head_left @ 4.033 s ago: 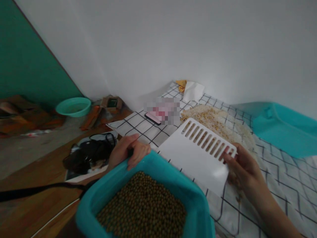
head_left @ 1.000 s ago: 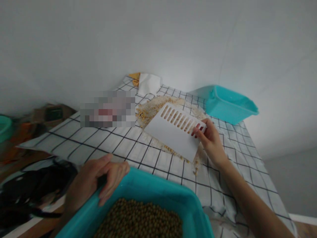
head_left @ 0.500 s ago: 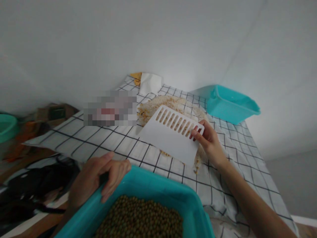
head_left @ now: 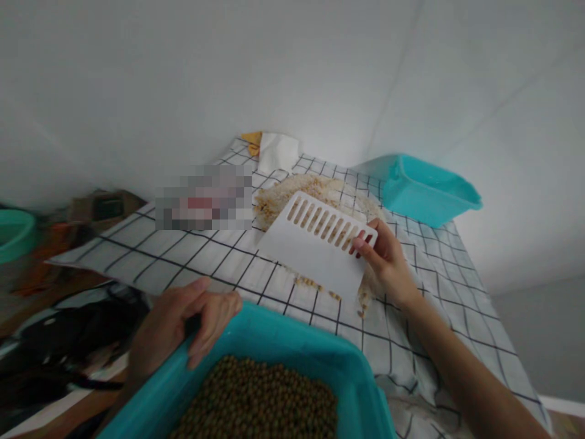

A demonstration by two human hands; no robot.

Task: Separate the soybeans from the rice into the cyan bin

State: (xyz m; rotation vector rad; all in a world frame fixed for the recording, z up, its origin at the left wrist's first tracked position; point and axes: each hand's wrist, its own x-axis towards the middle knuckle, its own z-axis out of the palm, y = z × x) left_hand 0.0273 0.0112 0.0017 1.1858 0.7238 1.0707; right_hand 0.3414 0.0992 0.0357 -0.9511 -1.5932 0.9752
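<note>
My right hand (head_left: 386, 262) grips the upper right corner of a flat white plastic panel (head_left: 311, 253) with a row of long slots. Its thumb lies on the face, and some fingers show through the end slots. Behind and below the panel, a pale heap with yellow-brown bits (head_left: 304, 183) is partly covered. My left hand (head_left: 192, 320) is closed over the far left rim of a teal plastic tub (head_left: 292, 326). Small round brownish-green balls (head_left: 260, 396) lie inside this tub, whose near side is out of frame.
A white checked cloth (head_left: 196, 253) covers the table. A second teal tub (head_left: 425, 195) stands at the back right against the wall. White paper (head_left: 278, 152) lies at the back, with a pixelated item left of it. A green basin (head_left: 16, 235) is at far left.
Both hands keep their grips, and the white panel is almost still. Slightly more yellow-brown bits show beneath its lower edge. The view has shifted a little.
</note>
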